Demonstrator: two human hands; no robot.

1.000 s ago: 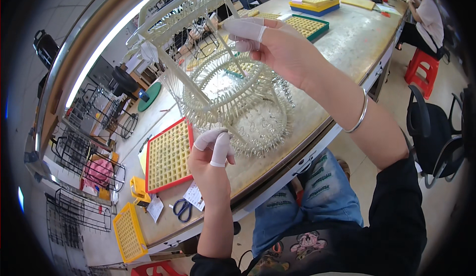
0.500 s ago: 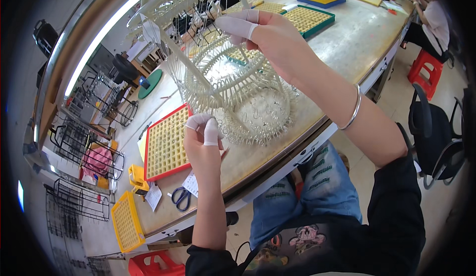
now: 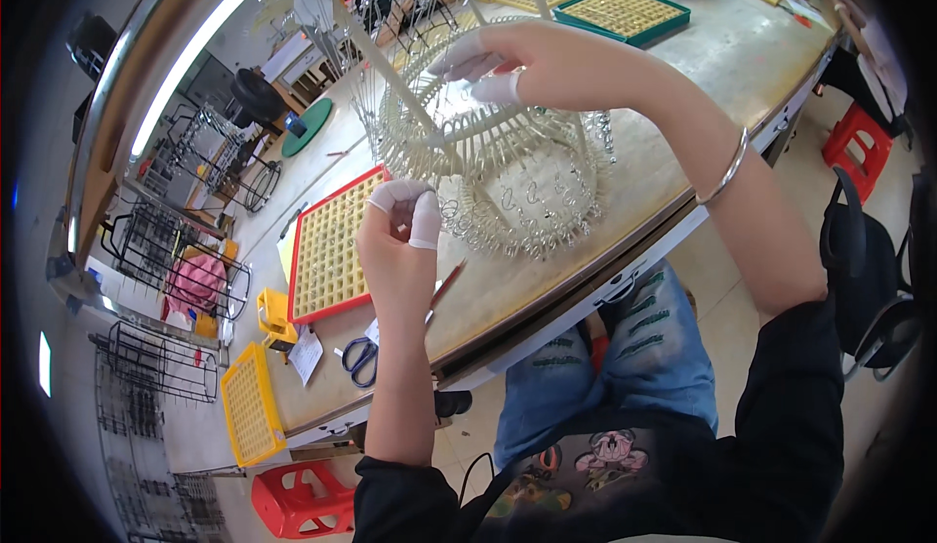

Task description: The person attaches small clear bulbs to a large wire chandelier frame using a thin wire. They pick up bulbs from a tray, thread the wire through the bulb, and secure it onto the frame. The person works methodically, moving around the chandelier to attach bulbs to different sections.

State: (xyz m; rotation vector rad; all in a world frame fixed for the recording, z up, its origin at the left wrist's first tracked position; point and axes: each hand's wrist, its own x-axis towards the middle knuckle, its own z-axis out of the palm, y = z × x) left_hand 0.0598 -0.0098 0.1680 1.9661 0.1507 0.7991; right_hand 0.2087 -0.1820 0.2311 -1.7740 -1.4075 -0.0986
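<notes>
In front of me stands a pale, tiered round rack (image 3: 454, 141) ringed with many pegs. Small silvery loops and chains (image 3: 532, 201) hang from its lower tier. My right hand (image 3: 517, 63), with white covers on its fingertips, reaches over the middle ring; thumb and fingers are apart and nothing shows between them. Left of the lower tier is my left hand (image 3: 398, 226), also in white finger covers. Its fingers are curled toward the thumb in a pinch, and whatever they hold is too small to make out. Beside it lies a red-rimmed tray (image 3: 332, 250) of small yellow compartments.
Dark-handled scissors (image 3: 359, 362), a paper slip (image 3: 305, 353), a yellow tape dispenser (image 3: 277, 319) and a yellow tray (image 3: 252, 404) lie at the near left. A brown pencil-like stick (image 3: 449, 282) is by the table edge. Farther back sits a green-rimmed compartment tray (image 3: 625, 13).
My right hand has come down from the rack's upper part to its middle ring, and its fingers have spread. My left hand has risen slightly, still pinched. The whole view has shifted a little.
</notes>
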